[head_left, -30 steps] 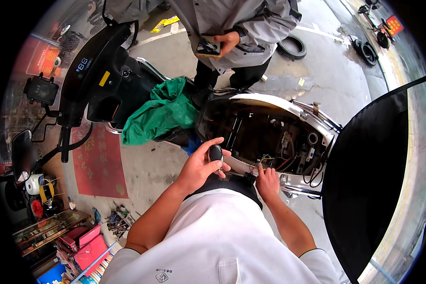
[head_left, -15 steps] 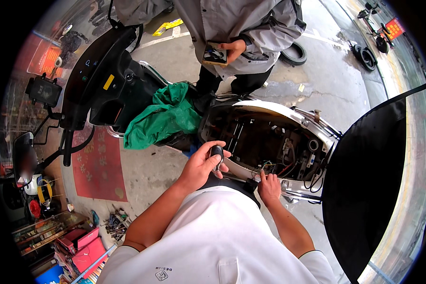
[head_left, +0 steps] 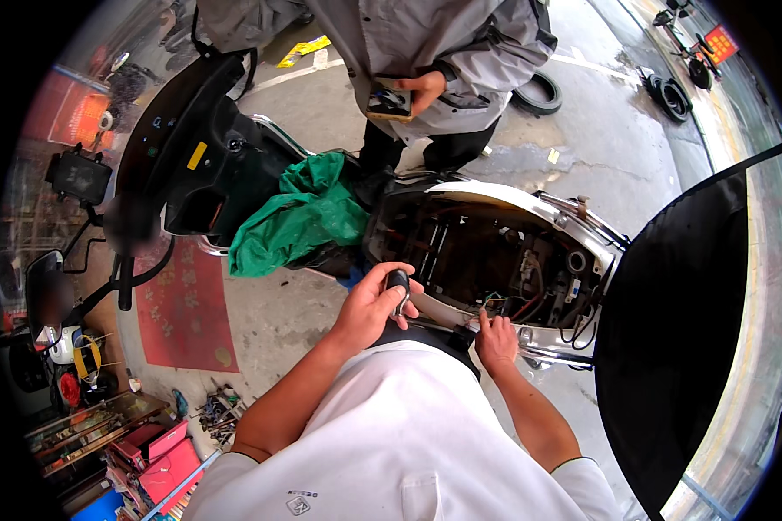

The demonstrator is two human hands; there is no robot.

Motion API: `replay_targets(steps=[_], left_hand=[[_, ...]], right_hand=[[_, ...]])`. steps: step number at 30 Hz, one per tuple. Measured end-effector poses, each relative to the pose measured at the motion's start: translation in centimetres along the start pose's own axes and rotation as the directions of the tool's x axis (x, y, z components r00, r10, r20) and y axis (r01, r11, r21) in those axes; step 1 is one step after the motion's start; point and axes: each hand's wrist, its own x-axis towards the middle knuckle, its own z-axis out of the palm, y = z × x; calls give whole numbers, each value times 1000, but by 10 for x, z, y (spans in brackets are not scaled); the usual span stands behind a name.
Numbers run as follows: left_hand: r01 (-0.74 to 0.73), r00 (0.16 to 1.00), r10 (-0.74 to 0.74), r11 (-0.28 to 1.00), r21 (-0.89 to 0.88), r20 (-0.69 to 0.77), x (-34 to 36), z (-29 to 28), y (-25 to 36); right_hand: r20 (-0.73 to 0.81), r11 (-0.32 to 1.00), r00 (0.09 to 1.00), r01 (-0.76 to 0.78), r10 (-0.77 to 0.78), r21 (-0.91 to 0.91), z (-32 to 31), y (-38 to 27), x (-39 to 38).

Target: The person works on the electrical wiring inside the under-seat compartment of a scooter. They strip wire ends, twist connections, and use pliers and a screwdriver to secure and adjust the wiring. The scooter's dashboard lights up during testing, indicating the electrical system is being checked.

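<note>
My left hand (head_left: 367, 306) is closed around a small black key fob (head_left: 398, 281) with a shiny metal part, its thumb lying against the fob. At the near rim of an opened scooter body (head_left: 447, 313), my right hand (head_left: 496, 343) reaches with the index finger stretched out beside thin coloured wires (head_left: 493, 300). Its other fingers are bent and lie slightly apart; the thumb is hidden. Inside the dark body cavity (head_left: 469, 252) are cables and metal parts. A green cloth (head_left: 300, 217) is draped over the scooter's middle, left of the cavity.
Across the scooter stands a person in a grey jacket (head_left: 426, 52), holding a phone (head_left: 389, 100). The raised black seat (head_left: 678, 339) is at right, the handlebar (head_left: 123, 282) and mirror at left. Tyres (head_left: 537, 94) lie behind; tools (head_left: 222, 410) and a pink box (head_left: 169, 469) lie lower left.
The view has shifted slightly. Both hands keep almost the same pose, the left still around the key fob and the right still at the rim by the wires.
</note>
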Motion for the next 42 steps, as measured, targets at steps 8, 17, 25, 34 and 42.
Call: replay_targets(steps=[8, 17, 25, 34, 42], left_hand=[[24, 999, -25, 999, 30, 29, -2, 1, -9], [24, 1000, -24, 999, 44, 10, -8, 1, -3], [16, 999, -17, 1000, 20, 28, -6, 1, -1], [-27, 1000, 27, 1000, -10, -6, -8, -1, -6], [2, 1000, -3, 1000, 21, 28, -9, -2, 1]], right_hand=[[-112, 999, 993, 31, -29, 12, 2, -5, -6], [-60, 999, 998, 19, -21, -43, 6, -2, -4], [-39, 998, 999, 7, -9, -57, 4, 1, -4], [-29, 1000, 1000, 10, -10, -29, -1, -4, -3], [-10, 999, 1000, 2, -2, -50, 2, -2, -3]])
